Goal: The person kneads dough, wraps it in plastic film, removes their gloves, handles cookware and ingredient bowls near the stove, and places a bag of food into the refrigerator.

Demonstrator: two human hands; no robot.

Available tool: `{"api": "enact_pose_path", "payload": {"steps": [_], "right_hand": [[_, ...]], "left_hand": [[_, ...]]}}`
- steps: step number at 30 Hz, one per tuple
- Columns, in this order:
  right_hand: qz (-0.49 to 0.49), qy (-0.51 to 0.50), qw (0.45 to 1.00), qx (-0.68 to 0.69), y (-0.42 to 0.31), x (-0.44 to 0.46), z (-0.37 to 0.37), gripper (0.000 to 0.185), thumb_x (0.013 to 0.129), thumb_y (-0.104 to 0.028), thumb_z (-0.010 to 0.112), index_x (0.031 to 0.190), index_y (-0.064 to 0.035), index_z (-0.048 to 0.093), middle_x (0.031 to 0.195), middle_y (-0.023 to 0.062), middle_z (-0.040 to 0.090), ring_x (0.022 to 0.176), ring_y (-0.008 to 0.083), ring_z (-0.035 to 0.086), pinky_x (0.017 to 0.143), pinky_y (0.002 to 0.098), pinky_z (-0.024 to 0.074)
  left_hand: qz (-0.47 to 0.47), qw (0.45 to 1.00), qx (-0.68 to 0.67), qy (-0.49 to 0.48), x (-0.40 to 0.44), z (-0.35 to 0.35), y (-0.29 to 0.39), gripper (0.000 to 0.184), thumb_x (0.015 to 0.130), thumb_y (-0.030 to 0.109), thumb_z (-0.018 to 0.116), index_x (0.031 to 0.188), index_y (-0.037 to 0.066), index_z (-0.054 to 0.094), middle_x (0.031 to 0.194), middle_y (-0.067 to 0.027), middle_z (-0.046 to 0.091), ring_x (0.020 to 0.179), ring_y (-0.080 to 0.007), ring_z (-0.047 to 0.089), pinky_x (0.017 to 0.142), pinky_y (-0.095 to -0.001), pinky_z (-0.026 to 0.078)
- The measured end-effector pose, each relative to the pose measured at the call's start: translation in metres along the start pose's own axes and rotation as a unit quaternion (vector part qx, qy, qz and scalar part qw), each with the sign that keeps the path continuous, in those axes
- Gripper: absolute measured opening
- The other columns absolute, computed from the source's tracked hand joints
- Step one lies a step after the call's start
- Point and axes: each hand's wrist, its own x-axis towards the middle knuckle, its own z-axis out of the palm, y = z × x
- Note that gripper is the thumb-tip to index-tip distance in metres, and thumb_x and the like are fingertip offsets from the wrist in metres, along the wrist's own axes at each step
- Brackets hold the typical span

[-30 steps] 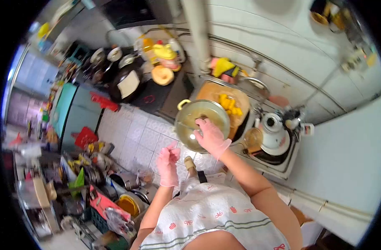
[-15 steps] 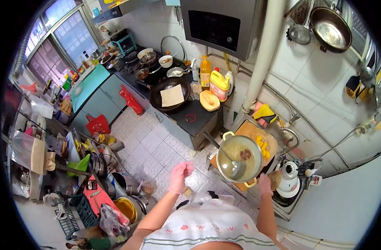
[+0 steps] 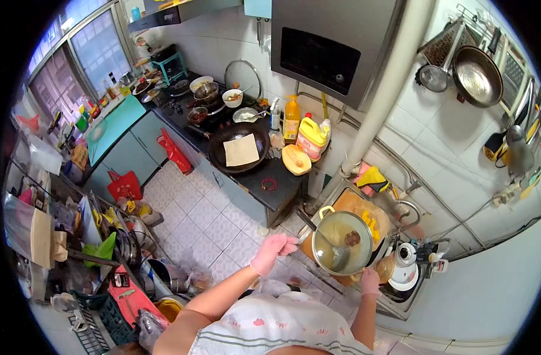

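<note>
A cream pot [image 3: 318, 264] with yellow handles stands on a wooden board over the sink. Cloudy liquid, a brown lump [image 3: 352, 238] and a ladle [image 3: 340, 258] are inside it. The ladle's dark handle leans over the far left rim. My right hand [image 3: 371, 281], in a thin pink glove, is closed at the pot's near handle; its fingertips are partly hidden. To the left of the pot, my left hand [image 3: 273, 253], also gloved, is held in the air with its fingers drawn together. Nothing shows in it, and it does not touch the pot.
Yellow pieces [image 3: 371, 225] lie on the board [image 3: 358, 204] behind the pot. White dishes [image 3: 405, 277] stand in the sink at right, below the tap [image 3: 411, 213]. A wok [image 3: 220, 148] with a pale square sheet [image 3: 242, 150] sits on the black counter. Cluttered shelves fill the left.
My left hand has moved right, toward the pot. My right hand has shifted slightly left and down to the pot's near handle. The whole view has tilted a little.
</note>
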Motion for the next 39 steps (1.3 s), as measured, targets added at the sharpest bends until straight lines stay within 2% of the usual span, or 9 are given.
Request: {"api": "enact_pose_path", "payload": {"steps": [3, 10, 15, 19, 24, 31, 32, 34, 39], "right_hand": [[-0.120, 0.228, 0.965, -0.046, -0.065, -0.007, -0.036, 0.024, 0.090, -0.015, 0.048, 0.104, -0.0017, 0.063, 0.108, 0.0195, 0.062, 0.102, 0.0364, 0.056, 0.087, 0.0467, 0.0435], [-0.438, 0.127, 0.886, 0.083, -0.223, 0.026, -0.051, 0.023, 0.092, -0.012, 0.048, 0.106, -0.0020, 0.063, 0.106, 0.0160, 0.063, 0.103, 0.0312, 0.056, 0.092, 0.0386, 0.0417], [-0.542, -0.142, 0.790, 0.249, -0.332, 0.005, 0.002, 0.021, 0.091, -0.013, 0.052, 0.102, -0.0012, 0.065, 0.099, 0.0143, 0.065, 0.096, 0.0294, 0.060, 0.087, 0.0365, 0.0462], [-0.580, -0.296, 0.720, 0.238, -0.374, -0.043, 0.057, 0.019, 0.090, -0.016, 0.055, 0.098, -0.0024, 0.066, 0.093, 0.0142, 0.064, 0.088, 0.0309, 0.061, 0.077, 0.0382, 0.0486], [-0.591, -0.454, 0.652, 0.139, -0.428, -0.115, 0.089, 0.016, 0.087, -0.019, 0.063, 0.088, -0.0031, 0.064, 0.085, 0.0118, 0.062, 0.082, 0.0284, 0.062, 0.071, 0.0361, 0.0485], [-0.795, -0.268, 0.514, 0.180, -0.541, -0.167, 0.169, 0.013, 0.081, -0.020, 0.061, 0.080, -0.0097, 0.053, 0.074, 0.0101, 0.053, 0.071, 0.0294, 0.057, 0.059, 0.0408, 0.0447], [-0.794, -0.227, 0.542, 0.155, -0.559, -0.172, 0.177, 0.012, 0.081, -0.020, 0.061, 0.080, -0.0098, 0.053, 0.074, 0.0102, 0.053, 0.071, 0.0295, 0.057, 0.059, 0.0409, 0.0448], [-0.785, -0.144, 0.593, 0.109, -0.589, -0.182, 0.193, 0.011, 0.080, -0.019, 0.060, 0.081, -0.0102, 0.054, 0.074, 0.0105, 0.054, 0.070, 0.0297, 0.057, 0.058, 0.0410, 0.0449], [-0.811, -0.194, 0.524, 0.174, -0.641, -0.209, 0.218, 0.010, 0.079, -0.018, 0.060, 0.082, -0.0095, 0.055, 0.073, 0.0099, 0.054, 0.066, 0.0303, 0.055, 0.055, 0.0414, 0.0446]], "left_hand": [[-0.012, 1.000, -0.011, 0.020, 0.002, -0.016, -0.011, 0.045, 0.097, 0.043, 0.046, 0.106, 0.003, 0.064, 0.086, 0.0004, 0.063, 0.078, -0.0078, 0.055, 0.072, -0.0240, 0.045], [0.043, 0.984, -0.033, 0.170, -0.004, -0.032, 0.005, 0.045, 0.095, 0.043, 0.048, 0.108, 0.002, 0.064, 0.085, -0.0008, 0.064, 0.076, -0.0079, 0.056, 0.072, -0.0240, 0.045], [0.059, 0.961, -0.064, 0.264, -0.017, -0.075, 0.012, 0.050, 0.094, 0.045, 0.047, 0.111, 0.001, 0.062, 0.090, -0.0048, 0.067, 0.081, -0.0113, 0.059, 0.075, -0.0264, 0.048], [0.104, 0.920, -0.191, 0.326, -0.028, -0.095, 0.050, 0.059, 0.094, 0.050, 0.045, 0.132, 0.005, 0.046, 0.115, -0.0095, 0.062, 0.101, -0.0174, 0.062, 0.080, -0.0287, 0.051], [0.172, 0.868, -0.257, 0.389, -0.026, -0.166, 0.067, 0.064, 0.095, 0.048, 0.044, 0.143, 0.008, 0.030, 0.144, -0.0127, 0.036, 0.126, -0.0245, 0.045, 0.100, -0.0338, 0.042], [0.226, 0.852, -0.396, 0.259, -0.033, -0.283, 0.119, 0.070, 0.093, 0.044, 0.051, 0.147, 0.009, 0.022, 0.147, -0.0150, 0.031, 0.133, -0.0263, 0.037, 0.110, -0.0377, 0.031], [0.254, 0.853, -0.376, 0.257, -0.036, -0.294, 0.130, 0.071, 0.093, 0.043, 0.052, 0.148, 0.009, 0.020, 0.148, -0.0152, 0.031, 0.133, -0.0263, 0.036, 0.111, -0.0380, 0.030], [0.309, 0.853, -0.309, 0.286, -0.040, -0.307, 0.137, 0.072, 0.094, 0.041, 0.052, 0.148, 0.008, 0.017, 0.149, -0.0149, 0.028, 0.136, -0.0256, 0.032, 0.112, -0.0377, 0.027], [0.426, 0.782, -0.181, 0.418, -0.084, -0.313, 0.232, 0.074, 0.094, 0.035, 0.053, 0.149, 0.007, 0.012, 0.152, -0.0135, 0.022, 0.141, -0.0238, 0.023, 0.114, -0.0371, 0.021]]}}
